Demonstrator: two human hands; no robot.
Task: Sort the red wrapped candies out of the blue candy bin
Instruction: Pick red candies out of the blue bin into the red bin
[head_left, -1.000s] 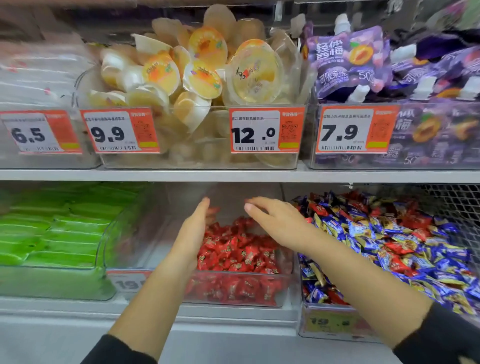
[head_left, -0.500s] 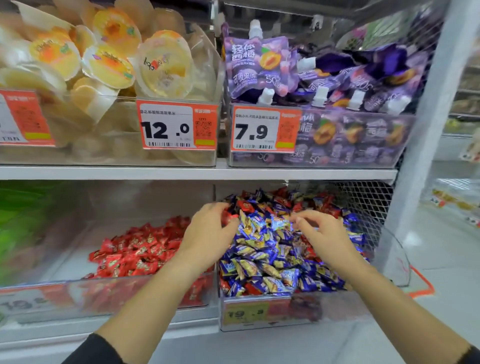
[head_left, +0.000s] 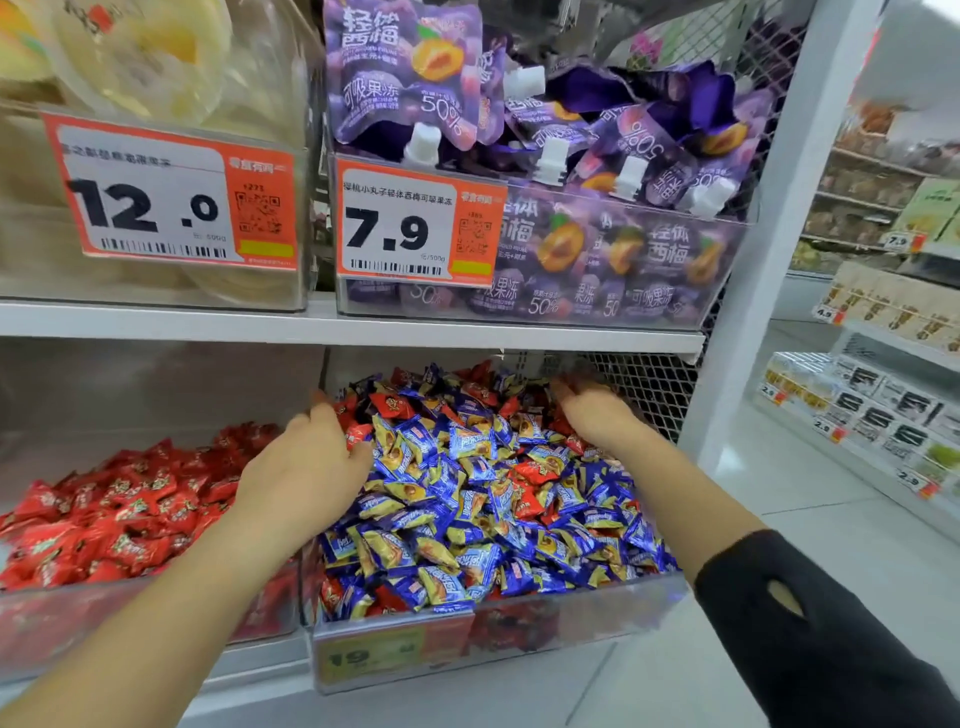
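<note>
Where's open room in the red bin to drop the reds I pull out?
The red bin has bare floor at its back, behind the red pile and left of the divider wall by the left hand. The blue bin is heaped throughout, both hands in it, right hand far back.

Access to blue candy bin (head_left: 519, 618) is from front and above only — the upper shelf (head_left: 353, 327) caps the opening, leaving a low slot over the heap. Wire mesh panel (head_left: 644, 389) closes the right side and back corner; white upright post (head_left: 769, 234) sits just outside it. Left hand (head_left: 306, 467) sits at the bin's left edge, right hand (head_left: 592, 410) at the far right near the mesh — open heap between them. The clear divider wall toward the red candy bin (head_left: 130, 608) is low, passable over the top. Aisle floor (head_left: 810, 499) to the right is free.
</note>
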